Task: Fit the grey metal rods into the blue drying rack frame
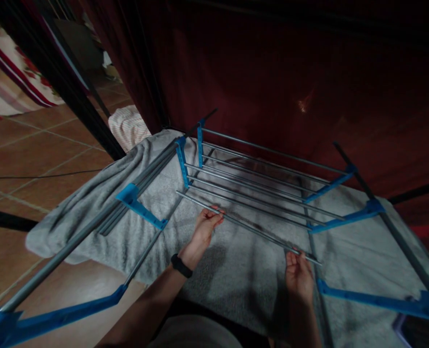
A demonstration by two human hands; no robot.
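Observation:
A clothes drying rack with grey metal rods and blue plastic brackets (345, 220) stands in front of me. A grey towel (236, 270) is draped over its lower level. My left hand (205, 229) curls its fingers round the nearest grey rod (250, 227) close to its left end. My right hand (298, 278) holds the same rod near its right end, fingertips pinched on it. A black band is on my left wrist. The rod runs slanted between both hands, just above the towel.
Several more rods (258, 179) lie parallel behind the held one. A dark red curtain (290, 82) hangs right behind the rack. Brown floor tiles (36, 159) spread to the left, with a pale cloth bundle (129, 126) and a floral fabric (4, 72) beyond.

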